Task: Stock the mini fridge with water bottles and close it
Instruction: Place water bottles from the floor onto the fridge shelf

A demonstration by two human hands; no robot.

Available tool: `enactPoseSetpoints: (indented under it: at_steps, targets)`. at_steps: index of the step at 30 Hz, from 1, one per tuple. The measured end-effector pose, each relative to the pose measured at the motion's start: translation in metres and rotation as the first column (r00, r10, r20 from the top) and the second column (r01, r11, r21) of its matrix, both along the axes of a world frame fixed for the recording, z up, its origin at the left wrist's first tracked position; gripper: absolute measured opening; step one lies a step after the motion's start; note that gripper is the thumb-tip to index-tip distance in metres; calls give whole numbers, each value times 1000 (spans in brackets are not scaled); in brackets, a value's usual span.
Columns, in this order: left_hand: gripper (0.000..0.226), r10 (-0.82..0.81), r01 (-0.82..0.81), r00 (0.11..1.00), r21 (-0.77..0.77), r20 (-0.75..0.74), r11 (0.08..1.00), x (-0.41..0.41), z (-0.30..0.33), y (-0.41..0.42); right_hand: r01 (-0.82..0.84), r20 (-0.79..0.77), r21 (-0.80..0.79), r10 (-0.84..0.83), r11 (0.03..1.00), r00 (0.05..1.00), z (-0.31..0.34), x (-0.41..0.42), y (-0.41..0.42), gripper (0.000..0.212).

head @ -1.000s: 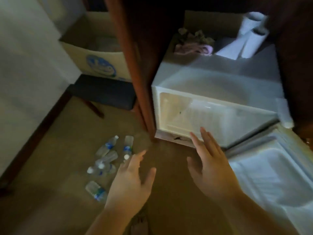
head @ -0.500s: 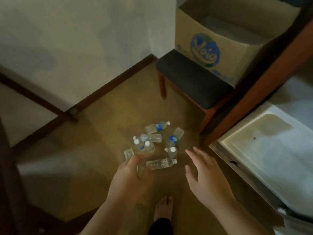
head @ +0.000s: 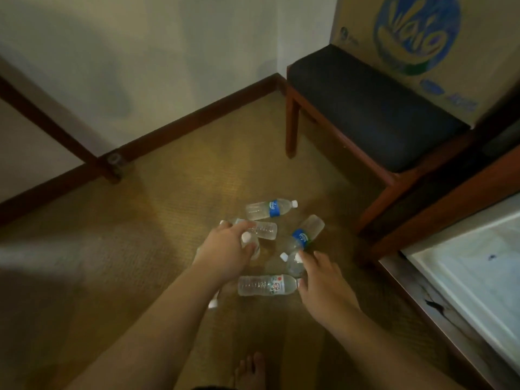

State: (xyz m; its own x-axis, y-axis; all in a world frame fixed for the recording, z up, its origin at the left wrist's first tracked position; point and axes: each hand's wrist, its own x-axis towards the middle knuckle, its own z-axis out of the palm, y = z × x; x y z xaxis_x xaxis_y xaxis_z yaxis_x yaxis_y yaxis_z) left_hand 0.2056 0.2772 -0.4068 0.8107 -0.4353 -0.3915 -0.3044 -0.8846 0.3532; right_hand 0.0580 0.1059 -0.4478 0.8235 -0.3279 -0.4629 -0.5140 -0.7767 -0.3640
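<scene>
Several small water bottles lie clustered on the carpet. Two carry blue labels, the far bottle (head: 270,209) and the right bottle (head: 306,234). A clear bottle (head: 266,285) lies nearest me. My left hand (head: 225,254) curls round a white-capped bottle (head: 246,237) in the cluster. My right hand (head: 323,280) spreads over another capped bottle (head: 292,264), index fingertip at its neck and thumb by the near bottle's cap. The open white mini fridge (head: 472,277) shows at the right edge.
A dark-cushioned wooden chair (head: 365,108) stands behind the bottles with a cardboard box (head: 422,38) on it. A wooden cabinet post (head: 450,198) runs beside the fridge. Wall and dark skirting board (head: 197,122) close off the back. My bare foot (head: 250,370) is below.
My view swung left from the fridge down to the bottles. Both hands dropped onto the cluster; the left one closed round a bottle, the right reached another.
</scene>
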Motion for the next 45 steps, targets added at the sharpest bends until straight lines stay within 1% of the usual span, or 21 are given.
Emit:
enactPoseSetpoints:
  at_steps: [3, 5, 7, 9, 11, 14, 17, 19, 22, 25, 28, 31, 34, 36, 40, 43, 45]
  targets:
    - [60, -157, 155, 988, 114, 8, 981, 32, -43, -18, -23, 9, -7, 23, 1000, 1000, -46, 16, -17, 70]
    - [65, -291, 284, 957, 240, -8, 928, 48, -69, -29, -52, 15, -3, 52, 999, 999, -75, 27, -28, 67]
    - [62, -391, 382, 920, 323, -41, 866, 57, -93, -33, -98, 23, 22, 97, 995, 995, -98, 39, -39, 61]
    - [50, -468, 450, 882, 380, -49, 808, 61, -115, -35, -171, 46, 63, 169, 983, 985, -115, 46, -49, 55]
    - [39, -506, 472, 862, 403, -26, 784, 64, -131, -37, -216, 59, 78, 212, 973, 975, -125, 49, -55, 49]
    - [28, -482, 430, 875, 386, 45, 816, 68, -138, -42, -208, 117, 40, 202, 977, 972, -124, 43, -62, 35]
    - [30, -504, 443, 861, 388, 67, 808, 65, -121, -54, -77, 191, 36, 69, 996, 979, -91, 20, -74, 30]
    - [31, -537, 471, 838, 376, 91, 798, 58, -94, -68, 29, 282, 71, -48, 997, 958, -59, -5, -88, 26]
    - [31, -634, 555, 750, 342, 190, 758, 42, -40, -99, 145, 415, 82, -166, 986, 894, -6, -46, -111, 21]
    - [15, -693, 644, 653, 257, 306, 721, 13, 17, -132, 263, 506, 73, -263, 962, 822, 32, -84, -132, 23]
    - [23, -704, 728, 579, 126, 411, 673, -19, 57, -166, 385, 596, 76, -351, 920, 722, 57, -122, -147, 24]
    - [25, -712, 813, 520, -18, 472, 581, -56, 84, -201, 509, 662, 105, -442, 854, 605, 72, -164, -160, 22]
    - [28, -728, 876, 465, -145, 503, 460, -92, 98, -232, 646, 736, 78, -481, 759, 476, 77, -199, -179, 15]
    - [30, -737, 896, 441, -195, 513, 400, -111, 98, -253, 726, 759, 46, -497, 686, 421, 73, -220, -195, 12]
    - [36, -747, 897, 439, -296, 499, 329, -140, 89, -287, 857, 787, 53, -550, 512, 280, 60, -252, -223, 14]
    - [38, -739, 909, 413, -290, 533, 298, -155, 79, -306, 930, 789, 53, -586, 363, 184, 41, -265, -242, 17]
    - [36, -728, 908, 415, -299, 546, 293, -164, 72, -317, 962, 801, 73, -590, 265, 101, 30, -270, -257, 18]
